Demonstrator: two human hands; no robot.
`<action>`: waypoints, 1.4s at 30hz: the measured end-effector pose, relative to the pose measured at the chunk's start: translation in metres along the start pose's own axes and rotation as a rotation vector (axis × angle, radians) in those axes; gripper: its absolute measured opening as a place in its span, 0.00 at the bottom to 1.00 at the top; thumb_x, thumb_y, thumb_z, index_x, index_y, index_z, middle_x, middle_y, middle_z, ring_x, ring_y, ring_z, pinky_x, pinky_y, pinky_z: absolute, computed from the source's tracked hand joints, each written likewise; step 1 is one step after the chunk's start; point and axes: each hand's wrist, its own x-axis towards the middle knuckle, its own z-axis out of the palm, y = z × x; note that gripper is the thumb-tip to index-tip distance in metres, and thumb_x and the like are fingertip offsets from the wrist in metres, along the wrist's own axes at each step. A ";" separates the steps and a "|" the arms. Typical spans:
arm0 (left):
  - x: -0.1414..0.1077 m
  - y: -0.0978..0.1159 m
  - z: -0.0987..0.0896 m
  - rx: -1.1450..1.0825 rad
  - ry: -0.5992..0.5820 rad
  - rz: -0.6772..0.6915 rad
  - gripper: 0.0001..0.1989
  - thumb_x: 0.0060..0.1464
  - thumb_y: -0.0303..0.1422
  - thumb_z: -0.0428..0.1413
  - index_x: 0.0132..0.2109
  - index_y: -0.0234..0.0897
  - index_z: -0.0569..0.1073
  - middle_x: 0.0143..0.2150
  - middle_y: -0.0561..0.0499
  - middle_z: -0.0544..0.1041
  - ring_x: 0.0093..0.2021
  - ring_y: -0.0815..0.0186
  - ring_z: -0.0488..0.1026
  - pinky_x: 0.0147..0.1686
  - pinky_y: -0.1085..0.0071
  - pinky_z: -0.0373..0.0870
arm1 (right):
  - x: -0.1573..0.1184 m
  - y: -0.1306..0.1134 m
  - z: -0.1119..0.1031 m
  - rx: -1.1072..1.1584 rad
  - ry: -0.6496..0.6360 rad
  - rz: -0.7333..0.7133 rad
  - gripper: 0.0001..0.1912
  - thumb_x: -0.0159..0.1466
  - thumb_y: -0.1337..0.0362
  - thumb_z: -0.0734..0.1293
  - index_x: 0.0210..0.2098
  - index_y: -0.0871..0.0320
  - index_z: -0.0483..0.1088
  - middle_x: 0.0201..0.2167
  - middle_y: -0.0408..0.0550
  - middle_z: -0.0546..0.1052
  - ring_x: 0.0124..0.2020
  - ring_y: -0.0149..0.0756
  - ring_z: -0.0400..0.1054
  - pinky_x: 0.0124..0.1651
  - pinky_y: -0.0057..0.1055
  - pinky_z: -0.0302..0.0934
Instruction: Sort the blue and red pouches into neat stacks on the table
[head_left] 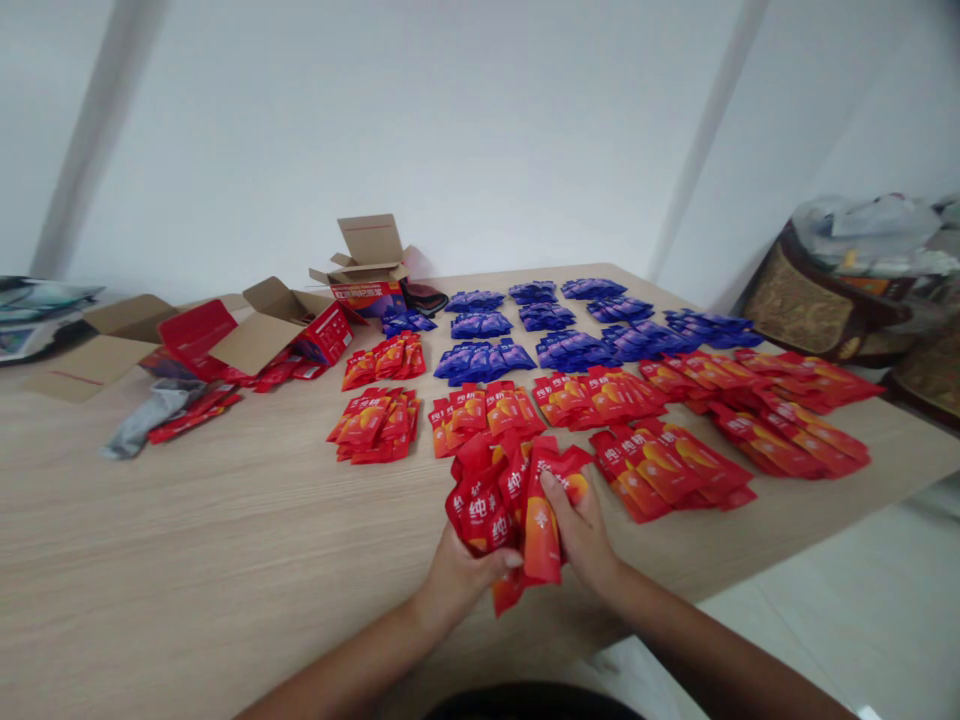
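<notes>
Several red and orange packets (484,505) are bunched between my two hands above the table's front edge. My left hand (461,575) grips the left part of the bunch, its thumb across the lower front. On the right side, my right hand (581,525) presses its thumb on the front of a packet. Just beyond lie fanned piles of red packets (487,410), with another red pile (667,465) to the right and a smaller one (375,425) to the left. Blue packets (484,360) lie in groups behind the red ones.
Open cartons (326,335) stand at the back left, one with a red flap (196,340). A grey cloth (150,415) lies beside loose red packets. Patterned chairs (802,295) with plastic bags (877,225) are at the right, past the wooden table (225,540).
</notes>
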 end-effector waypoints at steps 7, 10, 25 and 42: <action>0.014 -0.013 -0.017 0.218 -0.149 0.170 0.47 0.32 0.42 0.70 0.60 0.38 0.64 0.59 0.38 0.68 0.61 0.48 0.62 0.63 0.51 0.54 | 0.023 0.006 -0.019 -0.108 -0.284 -0.524 0.10 0.58 0.55 0.68 0.37 0.52 0.69 0.43 0.50 0.73 0.45 0.43 0.69 0.50 0.41 0.64; 0.014 -0.021 -0.024 0.263 -0.192 0.101 0.42 0.42 0.35 0.66 0.64 0.40 0.59 0.61 0.39 0.65 0.61 0.51 0.63 0.62 0.55 0.55 | 0.024 0.024 -0.027 -0.232 -0.467 -0.462 0.13 0.56 0.58 0.70 0.41 0.53 0.72 0.49 0.52 0.70 0.52 0.45 0.65 0.55 0.41 0.61; 0.020 -0.022 -0.004 -0.074 -0.060 -0.184 0.32 0.44 0.35 0.66 0.56 0.35 0.66 0.54 0.39 0.73 0.55 0.50 0.70 0.54 0.56 0.66 | 0.013 0.025 -0.018 -0.124 -0.196 0.090 0.26 0.57 0.57 0.70 0.53 0.53 0.62 0.48 0.49 0.74 0.49 0.43 0.69 0.55 0.40 0.61; 0.012 -0.027 -0.034 1.181 0.057 0.191 0.34 0.57 0.47 0.52 0.63 0.29 0.58 0.61 0.34 0.61 0.62 0.50 0.56 0.60 0.48 0.55 | 0.021 0.037 -0.038 -0.255 -0.044 0.038 0.19 0.51 0.56 0.74 0.42 0.51 0.73 0.47 0.48 0.75 0.56 0.47 0.62 0.65 0.47 0.44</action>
